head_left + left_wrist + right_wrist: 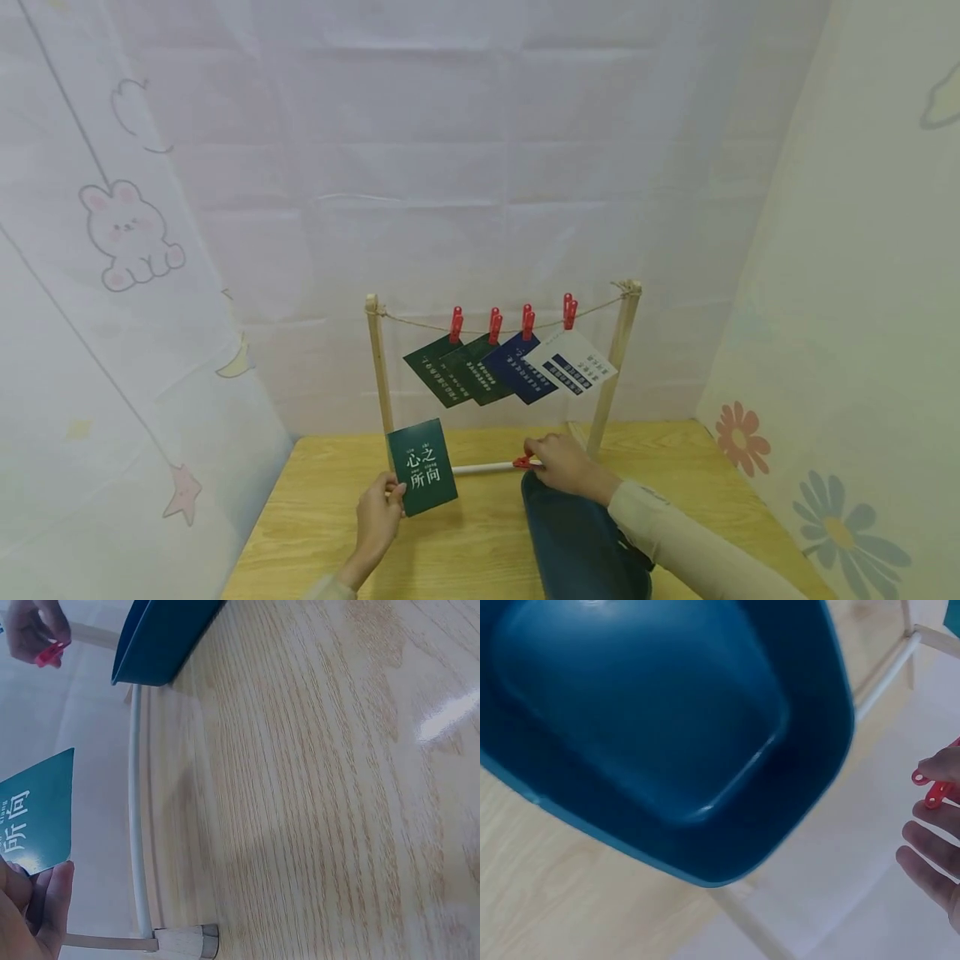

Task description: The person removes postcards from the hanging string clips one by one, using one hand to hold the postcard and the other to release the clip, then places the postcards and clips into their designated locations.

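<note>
My left hand (380,510) pinches a dark green card (422,467) with white characters by its lower left edge, holding it up in front of the rack's left post. Between thumb and fingers, my right hand (564,465) holds a red clothespin (522,462), above the far end of a blue bin (573,533). The right wrist view shows the red clothespin (937,787) at the thumb, with the other fingers spread. Behind the hands, several cards, among them a white card (573,362) and a navy card (519,367), hang from a string (420,324) by red clothespins (528,322).
Two wooden posts, a left post (379,367) and a right post (617,367), carry the string. A white rod (483,468) joins them low down. The wooden table (315,508) meets a pale fabric backdrop (480,167) behind the rack.
</note>
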